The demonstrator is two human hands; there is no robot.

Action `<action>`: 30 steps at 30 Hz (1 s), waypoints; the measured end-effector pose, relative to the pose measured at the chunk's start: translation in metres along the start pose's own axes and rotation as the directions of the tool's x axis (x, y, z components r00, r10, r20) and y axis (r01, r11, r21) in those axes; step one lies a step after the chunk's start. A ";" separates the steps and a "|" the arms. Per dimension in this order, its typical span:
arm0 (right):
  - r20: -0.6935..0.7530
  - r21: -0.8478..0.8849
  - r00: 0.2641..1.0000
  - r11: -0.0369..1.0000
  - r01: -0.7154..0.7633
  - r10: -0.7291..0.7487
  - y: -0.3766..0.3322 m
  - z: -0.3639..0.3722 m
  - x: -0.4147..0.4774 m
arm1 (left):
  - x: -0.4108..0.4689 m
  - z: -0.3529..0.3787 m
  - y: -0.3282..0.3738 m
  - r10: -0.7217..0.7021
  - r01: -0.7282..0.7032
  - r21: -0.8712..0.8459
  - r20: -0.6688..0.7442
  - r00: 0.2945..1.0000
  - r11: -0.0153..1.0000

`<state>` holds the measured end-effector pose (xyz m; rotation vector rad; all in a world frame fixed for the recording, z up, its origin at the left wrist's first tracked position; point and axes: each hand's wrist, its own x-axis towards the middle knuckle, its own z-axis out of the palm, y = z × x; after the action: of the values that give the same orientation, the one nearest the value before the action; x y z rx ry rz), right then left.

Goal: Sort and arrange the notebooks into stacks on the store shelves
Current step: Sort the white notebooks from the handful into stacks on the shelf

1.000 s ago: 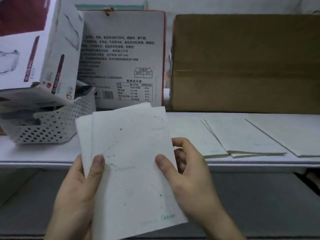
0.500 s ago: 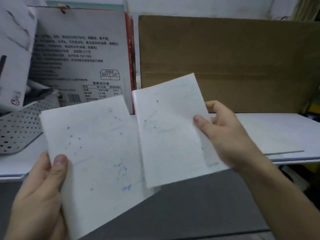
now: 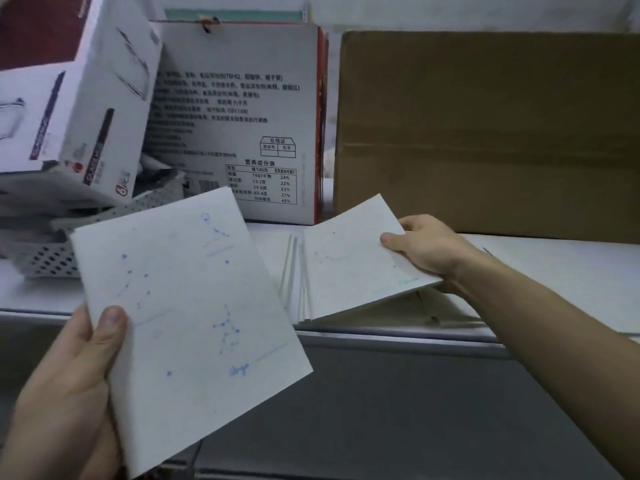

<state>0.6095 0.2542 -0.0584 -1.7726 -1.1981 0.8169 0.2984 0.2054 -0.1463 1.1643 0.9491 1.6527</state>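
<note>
Done: notebook stack (image 3: 293, 271) lies in front of the brown carton (image 3: 485, 133).
Right hand (image 3: 427, 249): pinches a notebook (image 3: 349, 265), tilted over that stack.
Left hand (image 3: 65, 382): grips the blue-dotted notebook (image 3: 187, 313), left of the carton, unplaced.

1. White shelf (image 3: 38, 294) runs across, pretty dim light.
2. Big brown cardboard box (image 3: 485, 133) stands at the back right, nutrition-label box (image 3: 242, 116) just left of it.
3. Plain white wall (image 3: 450, 12) behind them.
</note>
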 end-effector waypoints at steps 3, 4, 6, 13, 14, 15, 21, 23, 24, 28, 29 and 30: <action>-0.051 -0.128 0.996 0.990 0.061 -0.069 0.000 0.009 -0.003 | 0.023 -0.013 -0.003 0.001 -0.002 -0.030 -0.025 1.000 1.000; -0.086 -0.216 0.992 0.973 0.075 -0.096 0.000 0.011 -0.004 | 0.030 -0.012 0.001 -0.047 0.046 -0.046 -0.032 0.998 0.998; -0.137 -0.426 0.980 0.902 0.072 -0.143 0.000 0.012 -0.008 | 0.034 -0.016 0.000 -0.096 0.094 -0.127 -0.010 0.995 0.987; -0.112 -0.655 0.919 0.724 0.218 -0.378 0.004 0.009 -0.035 | 0.023 0.029 0.009 -0.153 0.179 -0.147 0.175 0.973 0.973; -0.070 -0.444 0.931 0.847 0.293 -0.359 0.006 0.009 -0.044 | 0.021 0.035 0.007 -0.155 0.183 -0.142 0.188 0.970 0.973; -0.023 -0.211 0.941 0.921 0.327 -0.339 0.009 0.011 -0.056 | 0.019 0.042 0.007 -0.158 0.187 -0.138 0.194 0.968 0.973; -0.169 0.218 0.908 0.884 0.415 -0.384 0.053 0.032 -0.115 | -0.001 0.087 0.002 -0.161 0.210 -0.141 0.300 0.940 0.967; -0.236 0.292 0.905 0.862 0.414 -0.354 0.063 0.034 -0.126 | -0.008 0.098 0.001 -0.155 0.207 -0.143 0.306 0.939 0.968; -0.265 0.289 0.899 0.860 0.420 -0.350 0.068 0.032 -0.129 | -0.010 0.105 -0.001 -0.157 0.208 -0.144 0.307 0.939 0.967; -0.321 0.201 0.893 0.898 0.390 -0.316 0.077 -0.005 -0.130 | -0.014 0.123 -0.005 -0.174 0.231 -0.159 0.309 0.935 0.960; -0.313 0.207 0.905 0.909 0.362 -0.289 0.076 -0.020 -0.127 | -0.014 0.125 -0.005 -0.190 0.245 -0.153 0.304 0.934 0.957; -0.299 0.224 0.919 0.917 0.330 -0.258 0.074 -0.036 -0.123 | -0.014 0.126 -0.005 -0.203 0.251 -0.136 0.293 0.934 0.958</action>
<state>0.6291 0.1141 -0.1001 -1.3824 -1.0856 0.5170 0.4231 0.2059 -0.1211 1.0888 0.7193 1.3174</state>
